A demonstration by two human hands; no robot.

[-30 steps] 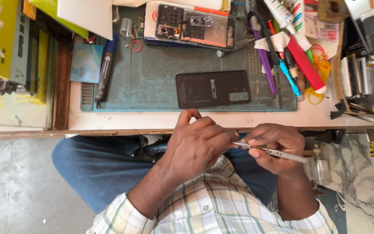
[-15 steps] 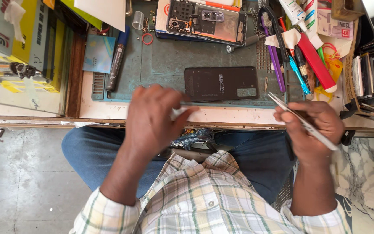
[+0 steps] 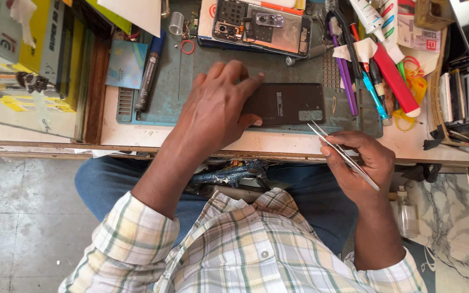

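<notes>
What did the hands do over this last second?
The left hand reached forward from the lap onto the mat and now presses on the dark phone. The right hand moved right and forward, keeping the tweezers. The phone stayed put.

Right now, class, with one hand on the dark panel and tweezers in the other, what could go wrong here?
1. The tweezers in the right hand point toward the dark panel; a slip might scratch it.
2. The left hand presses only one end, so the panel may slide on the mat.
3. The opened phone lies close behind; a sweep could knock it.
</notes>
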